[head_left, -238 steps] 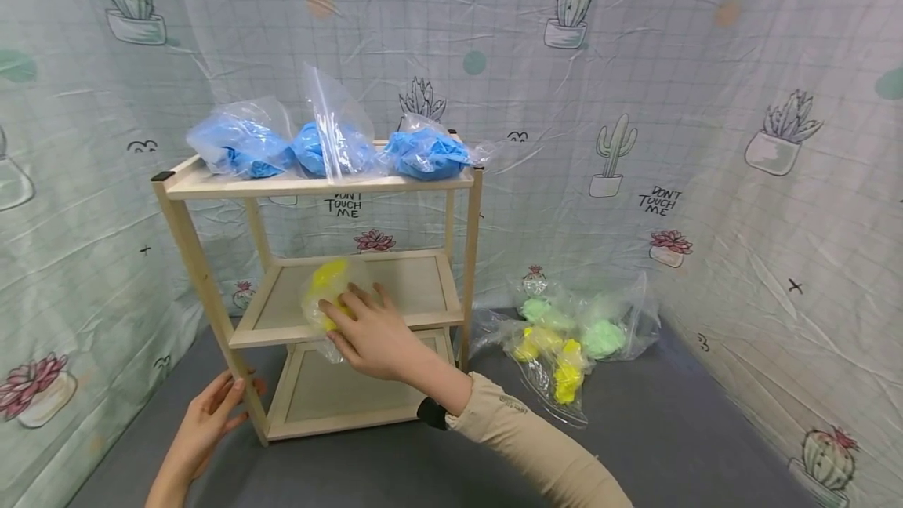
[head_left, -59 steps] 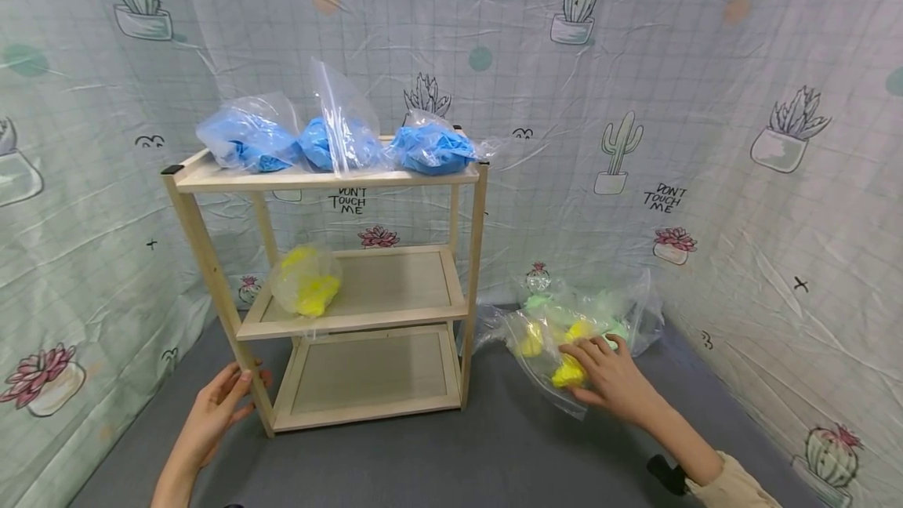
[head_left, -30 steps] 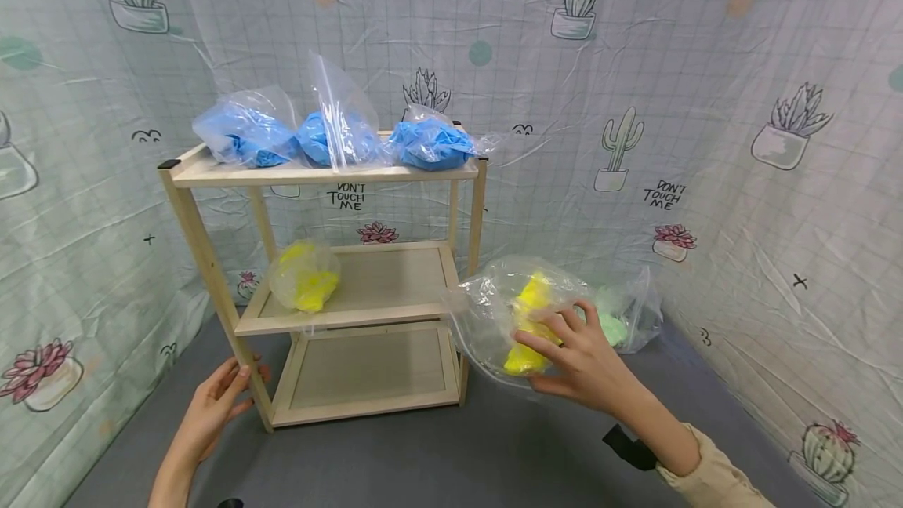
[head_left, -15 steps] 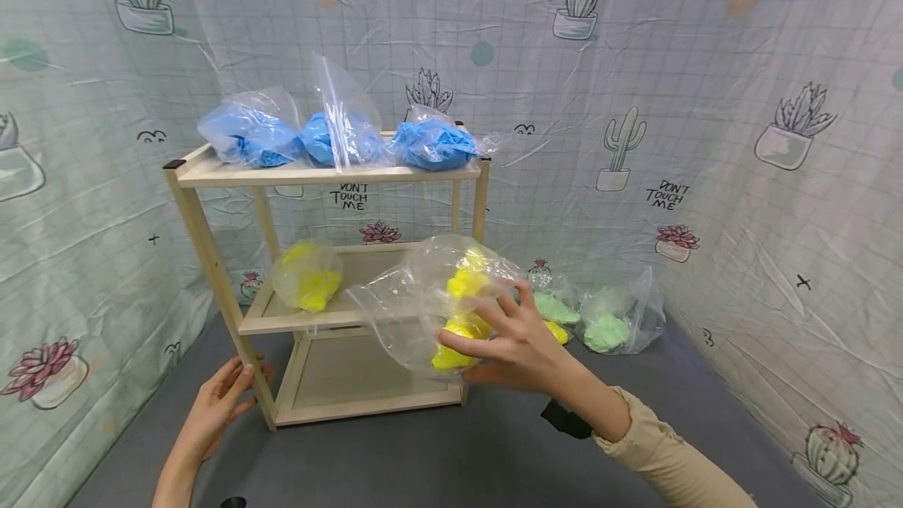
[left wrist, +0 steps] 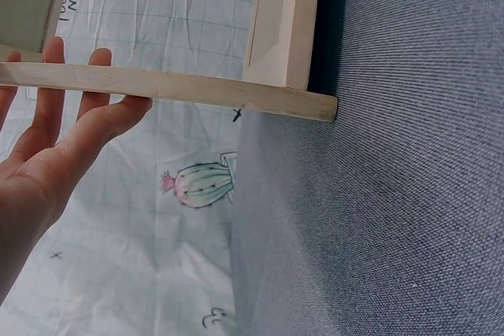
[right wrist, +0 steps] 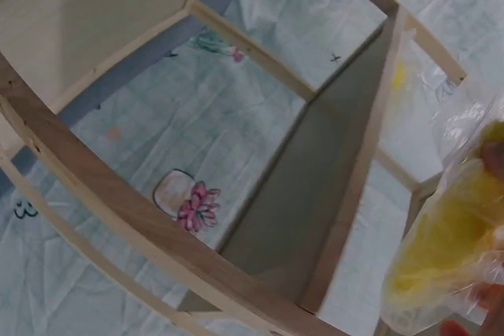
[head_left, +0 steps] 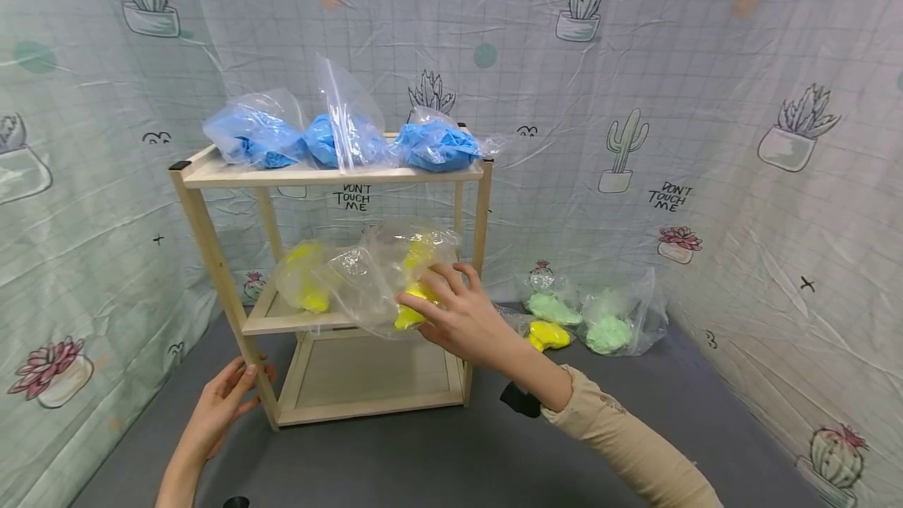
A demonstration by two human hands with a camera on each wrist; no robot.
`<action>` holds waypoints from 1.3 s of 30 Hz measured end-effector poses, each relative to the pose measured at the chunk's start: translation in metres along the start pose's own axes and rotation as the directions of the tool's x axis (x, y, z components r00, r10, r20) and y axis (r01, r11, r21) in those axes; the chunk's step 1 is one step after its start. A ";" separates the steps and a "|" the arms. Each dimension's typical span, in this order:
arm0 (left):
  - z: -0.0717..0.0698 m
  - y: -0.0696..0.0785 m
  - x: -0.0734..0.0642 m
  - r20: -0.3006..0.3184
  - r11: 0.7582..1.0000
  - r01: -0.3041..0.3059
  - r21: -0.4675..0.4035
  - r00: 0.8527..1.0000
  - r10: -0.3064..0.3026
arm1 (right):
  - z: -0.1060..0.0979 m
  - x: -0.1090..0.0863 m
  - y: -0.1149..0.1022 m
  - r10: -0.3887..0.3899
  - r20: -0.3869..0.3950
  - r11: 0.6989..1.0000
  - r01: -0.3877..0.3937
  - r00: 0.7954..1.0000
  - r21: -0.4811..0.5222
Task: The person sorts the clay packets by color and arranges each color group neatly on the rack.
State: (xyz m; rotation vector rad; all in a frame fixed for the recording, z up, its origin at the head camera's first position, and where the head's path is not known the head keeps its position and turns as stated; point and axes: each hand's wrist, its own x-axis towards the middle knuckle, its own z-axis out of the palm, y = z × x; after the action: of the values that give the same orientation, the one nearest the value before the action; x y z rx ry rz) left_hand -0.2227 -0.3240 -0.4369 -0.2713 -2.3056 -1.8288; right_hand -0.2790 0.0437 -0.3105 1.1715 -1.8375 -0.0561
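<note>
My right hand grips a clear zip bag with yellow lumps inside, at the front of the middle level of a wooden shelf rack. In the right wrist view the bag shows at the right edge, beside the middle board. Another bag with yellow contents sits at the left of that level, partly behind the held bag's clear plastic. My left hand holds the rack's front left leg low down; in the left wrist view its thumb and fingers lie on opposite sides of the leg.
Three clear bags with crumpled blue contents line the top board. Right of the rack, two bags with pale green contents and one with yellow lie on the dark grey surface. A cactus-print curtain hangs behind.
My right hand has picked up a yellow bag from the pile on the right and carried it left to the middle shelf. Earlier it placed another yellow bag there. My left hand stays on the leg.
</note>
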 end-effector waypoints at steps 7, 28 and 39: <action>0.000 0.001 0.000 0.002 1.000 0.010 -0.016 1.000 -0.010 | 0.023 0.000 -0.002 0.069 0.047 0.995 -0.065 0.997 -0.079; 0.000 0.001 0.000 -0.005 0.999 0.025 -0.025 1.000 -0.025 | 0.022 -0.015 -0.015 0.104 0.070 0.994 -0.101 0.992 -0.049; -0.001 -0.001 0.001 0.003 0.997 0.046 -0.054 0.999 -0.045 | 0.021 0.002 -0.014 0.133 0.324 0.970 -0.190 0.937 0.149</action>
State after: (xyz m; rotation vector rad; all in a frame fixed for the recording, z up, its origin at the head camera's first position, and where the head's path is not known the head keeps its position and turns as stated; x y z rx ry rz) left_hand -0.2237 -0.3249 -0.4373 -0.2296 -2.2840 -1.9154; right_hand -0.2846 0.0265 -0.3278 1.1795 -2.2538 0.0196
